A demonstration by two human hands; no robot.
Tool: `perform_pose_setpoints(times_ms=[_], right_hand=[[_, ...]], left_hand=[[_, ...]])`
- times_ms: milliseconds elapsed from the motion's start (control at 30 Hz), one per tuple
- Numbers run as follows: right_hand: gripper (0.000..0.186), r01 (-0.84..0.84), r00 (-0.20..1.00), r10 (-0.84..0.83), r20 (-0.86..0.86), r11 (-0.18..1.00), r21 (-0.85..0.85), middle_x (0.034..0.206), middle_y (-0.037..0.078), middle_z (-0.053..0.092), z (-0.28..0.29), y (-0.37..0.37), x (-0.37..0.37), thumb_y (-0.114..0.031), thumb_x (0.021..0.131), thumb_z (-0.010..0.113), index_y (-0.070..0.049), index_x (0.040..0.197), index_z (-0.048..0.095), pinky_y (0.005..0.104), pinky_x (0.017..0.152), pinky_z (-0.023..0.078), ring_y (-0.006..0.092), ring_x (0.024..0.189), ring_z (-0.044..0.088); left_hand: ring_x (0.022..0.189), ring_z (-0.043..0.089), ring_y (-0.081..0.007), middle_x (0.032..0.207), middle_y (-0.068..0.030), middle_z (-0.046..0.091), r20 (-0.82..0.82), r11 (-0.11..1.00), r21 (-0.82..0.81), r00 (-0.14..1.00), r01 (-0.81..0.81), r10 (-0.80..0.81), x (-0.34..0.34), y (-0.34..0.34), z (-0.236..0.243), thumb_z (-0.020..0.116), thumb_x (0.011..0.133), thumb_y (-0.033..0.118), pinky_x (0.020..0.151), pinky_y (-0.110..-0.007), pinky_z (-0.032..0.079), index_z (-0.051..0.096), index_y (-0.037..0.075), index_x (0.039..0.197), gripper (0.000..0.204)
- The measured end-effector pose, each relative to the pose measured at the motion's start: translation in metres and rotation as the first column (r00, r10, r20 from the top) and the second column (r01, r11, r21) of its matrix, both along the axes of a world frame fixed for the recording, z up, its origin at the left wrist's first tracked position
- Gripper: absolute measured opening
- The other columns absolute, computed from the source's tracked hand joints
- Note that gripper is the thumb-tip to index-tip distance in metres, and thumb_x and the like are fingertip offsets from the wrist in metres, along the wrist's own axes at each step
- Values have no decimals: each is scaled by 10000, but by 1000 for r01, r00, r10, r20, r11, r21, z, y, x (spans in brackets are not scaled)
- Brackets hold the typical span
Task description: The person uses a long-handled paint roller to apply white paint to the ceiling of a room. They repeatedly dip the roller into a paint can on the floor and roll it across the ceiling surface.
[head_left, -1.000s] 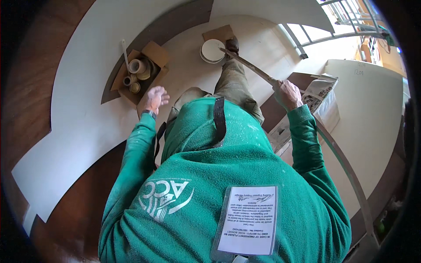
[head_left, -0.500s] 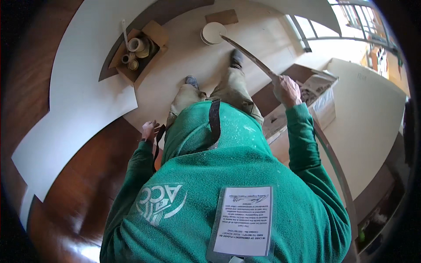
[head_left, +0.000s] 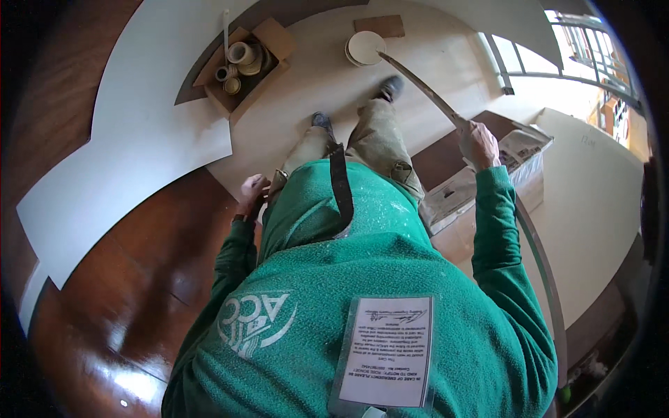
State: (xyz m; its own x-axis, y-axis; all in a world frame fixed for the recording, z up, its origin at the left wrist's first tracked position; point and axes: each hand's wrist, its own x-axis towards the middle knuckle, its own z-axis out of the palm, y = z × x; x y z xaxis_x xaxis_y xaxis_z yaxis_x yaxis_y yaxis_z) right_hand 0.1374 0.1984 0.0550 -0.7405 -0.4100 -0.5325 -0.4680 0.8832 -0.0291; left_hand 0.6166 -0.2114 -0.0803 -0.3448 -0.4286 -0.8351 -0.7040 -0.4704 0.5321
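Nearest, a green fleece (head_left: pixel 348 268) dusted with white powder, with a card badge (head_left: pixel 385 355) flat on the chest and a dark strap (head_left: pixel 339 184) down the belly. Low beside the left thigh, the left hand (head_left: pixel 255 187), fingers curled; cannot tell whether holding anything. Ahead of the right cuff, the right hand (head_left: pixel 481 146), wrapped firmly around a long narrow strip (head_left: pixel 431 95), grey-brown. Of the two, plainly the nearer to the strip; the other well apart from it, across the body. From the grip, stretching two ways: forward and leftward, and, seemingly as one piece, back past the outer side of the right forearm toward the lower right rim. Long axis therefore running from back right to front left, bowed in view, probably by the lens. To the right, partly behind that hand, a long carton (head_left: pixel 488 212) with plastic about it. Farther out, two dark shoes (head_left: pixel 391 88) on the pale floor covering, and to the left a cardboard box (head_left: pixel 277 36) with rolls (head_left: pixel 240 53) inside. Beyond the shoes, a pale round lid (head_left: pixel 366 45), pointed at by the strip's far tip and overlapped at its right edge; cannot tell whether touching. Just past it, a flat brown cardboard piece (head_left: pixel 380 26).
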Motion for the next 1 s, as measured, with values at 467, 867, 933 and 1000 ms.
perform_pose_setpoints(times_ms=[467, 867, 933, 1000], right_hand=[[264, 9, 1000, -9, -9, 998, 62, 863, 203, 725, 26, -32, 44, -207, 889, 591, -77, 1079, 720, 513, 737, 589, 388, 836, 728], [310, 57, 993, -61, -102, 998, -42, 900, 210, 685, 39, 0, 108, -199, 933, 566, -157, 1214, 688, 523, 715, 556, 414, 828, 695], [378, 109, 986, -118, -119, 991, -79, 920, 216, 677, 50, -2, 130, -202, 945, 558, -198, 1309, 660, 528, 719, 553, 415, 835, 692], [470, 176, 982, -178, -59, 983, -46, 945, 231, 665, 48, 4, 150, -208, 960, 551, -268, 1424, 586, 525, 745, 555, 414, 858, 691]], left_hand=[[1052, 680, -350, 1284, -235, 595, 93, 997, 31, 993, 68, -70, -60, -113, 24, 609, 1021, 290, 880, -489, 581, 421, -22, 1417, 538], [1037, 690, -358, 1304, -206, 607, 190, 961, 146, 946, 236, -261, -26, -63, -2, 613, 1015, 310, 879, -504, 566, 453, 11, 1406, 517], [1027, 690, -351, 1310, -227, 593, 165, 974, 134, 965, 183, -204, -10, -63, 3, 607, 1019, 315, 849, -488, 582, 440, 0, 1422, 538], [1026, 690, -349, 1308, -238, 591, 146, 989, 119, 983, 91, -108, 2, -62, 18, 602, 1022, 316, 838, -478, 590, 431, -9, 1432, 551]])
